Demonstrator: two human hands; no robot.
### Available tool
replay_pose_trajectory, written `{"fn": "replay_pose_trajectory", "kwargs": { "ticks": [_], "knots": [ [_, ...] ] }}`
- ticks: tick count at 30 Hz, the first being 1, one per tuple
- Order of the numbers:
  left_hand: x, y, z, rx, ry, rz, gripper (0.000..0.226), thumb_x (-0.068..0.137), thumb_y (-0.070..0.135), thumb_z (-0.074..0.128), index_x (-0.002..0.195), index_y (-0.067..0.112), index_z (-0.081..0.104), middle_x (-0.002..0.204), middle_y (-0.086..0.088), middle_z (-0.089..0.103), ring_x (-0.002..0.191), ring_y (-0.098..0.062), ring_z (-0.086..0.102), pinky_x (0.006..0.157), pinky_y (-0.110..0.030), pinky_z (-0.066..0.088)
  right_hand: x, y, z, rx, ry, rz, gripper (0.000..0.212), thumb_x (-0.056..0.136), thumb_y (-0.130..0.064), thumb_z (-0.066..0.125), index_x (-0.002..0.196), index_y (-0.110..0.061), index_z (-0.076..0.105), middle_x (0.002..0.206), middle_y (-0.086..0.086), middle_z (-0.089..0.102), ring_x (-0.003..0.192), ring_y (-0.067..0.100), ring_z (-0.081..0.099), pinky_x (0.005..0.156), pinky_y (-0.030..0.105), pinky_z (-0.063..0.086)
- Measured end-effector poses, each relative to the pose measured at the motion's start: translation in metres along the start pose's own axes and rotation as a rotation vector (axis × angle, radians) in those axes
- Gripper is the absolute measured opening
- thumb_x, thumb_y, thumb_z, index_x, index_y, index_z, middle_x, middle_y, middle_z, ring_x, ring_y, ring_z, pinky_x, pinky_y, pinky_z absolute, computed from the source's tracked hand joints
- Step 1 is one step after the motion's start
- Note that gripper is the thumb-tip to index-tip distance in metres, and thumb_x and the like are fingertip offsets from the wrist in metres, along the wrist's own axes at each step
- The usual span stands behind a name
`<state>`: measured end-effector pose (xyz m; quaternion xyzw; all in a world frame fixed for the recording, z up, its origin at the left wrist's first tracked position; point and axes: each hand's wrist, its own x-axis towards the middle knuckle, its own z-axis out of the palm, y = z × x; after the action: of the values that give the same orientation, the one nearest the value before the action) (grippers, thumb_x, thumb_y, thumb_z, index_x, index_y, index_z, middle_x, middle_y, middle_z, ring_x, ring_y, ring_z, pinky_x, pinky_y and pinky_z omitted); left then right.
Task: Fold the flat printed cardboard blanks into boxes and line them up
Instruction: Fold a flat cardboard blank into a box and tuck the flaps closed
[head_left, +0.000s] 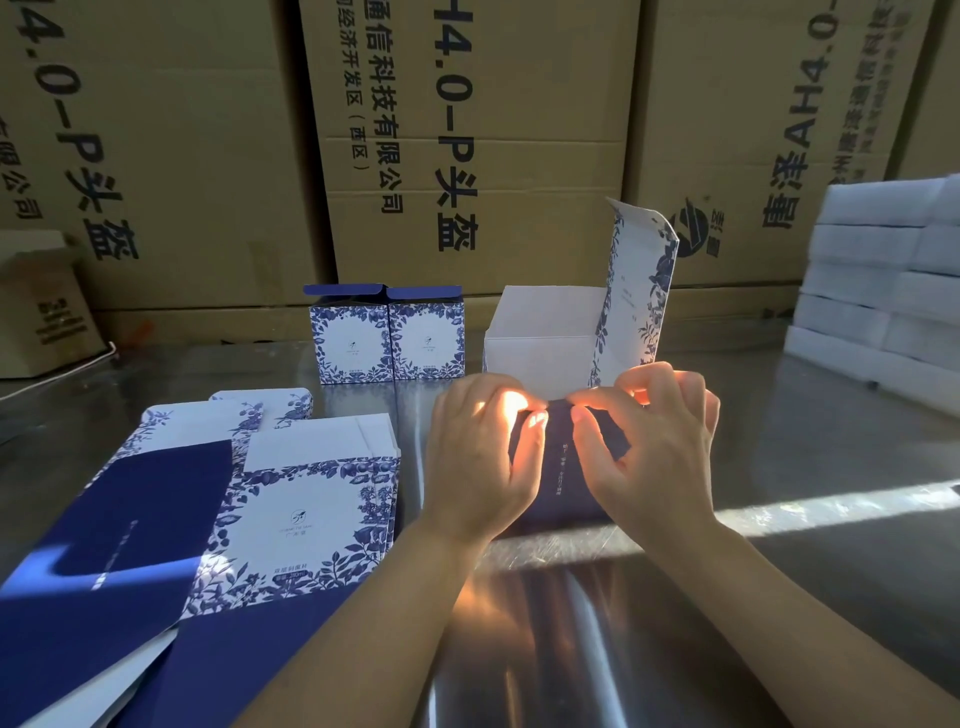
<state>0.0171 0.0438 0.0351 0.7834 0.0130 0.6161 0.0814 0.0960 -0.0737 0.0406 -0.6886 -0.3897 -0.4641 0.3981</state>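
We are pinching the near top edge of a half-folded box (558, 488) mid-worktop (571, 649), left hand (478, 457) and right hand (657, 447) with fingers (592, 434) curled onto its navy panel. Its white open mouth is facing up and away from us, one blue-flowered flap standing upright. Cartons (467, 130) behind are showing "4.0-P头盔".

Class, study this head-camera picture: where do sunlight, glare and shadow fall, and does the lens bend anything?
Head view: hard sunlight blows out the fingers of the left hand and right hand pinching the half-folded box; a glare band streaks the shiny table; the flat blanks lie partly in shadow; the brown cartons behind lean, bent by the wide-angle lens.
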Motion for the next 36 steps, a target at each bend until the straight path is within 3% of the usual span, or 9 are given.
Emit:
{"fn": "replay_pose_trajectory", "kwargs": {
  "ticks": [12,19,26,30,36],
  "knots": [
    [-0.004,-0.008,0.002,-0.009,0.037,-0.093,0.022,0.083,0.021,0.047,0.079,0.006,0.063,0.098,-0.007,0.06,0.097,-0.016,0.044,0.089,-0.023,0.031,-0.001,0.0,0.003,-0.031,-0.03,-0.01,0.024,0.084,-0.025,0.049,0.08,-0.017,0.07,0.091,0.007,0.056,0.09,0.02,0.036,0.081,0.033,0.025],
    [-0.005,-0.011,0.003,-0.057,0.042,-0.087,0.021,0.086,0.021,0.045,0.083,0.008,0.061,0.099,-0.004,0.058,0.098,-0.013,0.043,0.09,-0.02,0.03,0.001,0.001,-0.001,-0.047,-0.01,0.032,0.025,0.082,-0.031,0.05,0.081,-0.018,0.071,0.092,0.004,0.053,0.09,0.018,0.037,0.081,0.026,0.02],
    [-0.007,-0.017,0.007,-0.02,0.073,-0.093,0.02,0.086,0.016,0.043,0.085,0.011,0.062,0.098,-0.004,0.057,0.096,-0.016,0.044,0.087,-0.027,0.035,0.001,0.005,0.001,-0.06,-0.038,0.057,0.011,0.079,-0.019,0.06,0.081,-0.017,0.071,0.092,0.006,0.054,0.092,0.019,0.037,0.08,0.029,0.022],
    [-0.007,-0.018,0.007,-0.005,0.078,-0.085,0.019,0.087,0.017,0.044,0.084,0.011,0.062,0.098,-0.003,0.057,0.095,-0.015,0.044,0.086,-0.026,0.035,0.0,0.007,0.003,-0.064,-0.068,0.06,0.011,0.08,-0.017,0.058,0.082,-0.016,0.069,0.095,0.009,0.054,0.094,0.02,0.036,0.083,0.035,0.025],
    [-0.007,-0.017,0.008,0.001,0.076,-0.092,0.02,0.087,0.017,0.043,0.085,0.011,0.062,0.097,-0.005,0.058,0.095,-0.016,0.044,0.085,-0.028,0.036,0.001,0.007,0.0,-0.06,-0.041,0.06,0.012,0.079,-0.019,0.06,0.082,-0.018,0.071,0.093,0.006,0.054,0.091,0.018,0.037,0.083,0.031,0.024]
  ]
}}
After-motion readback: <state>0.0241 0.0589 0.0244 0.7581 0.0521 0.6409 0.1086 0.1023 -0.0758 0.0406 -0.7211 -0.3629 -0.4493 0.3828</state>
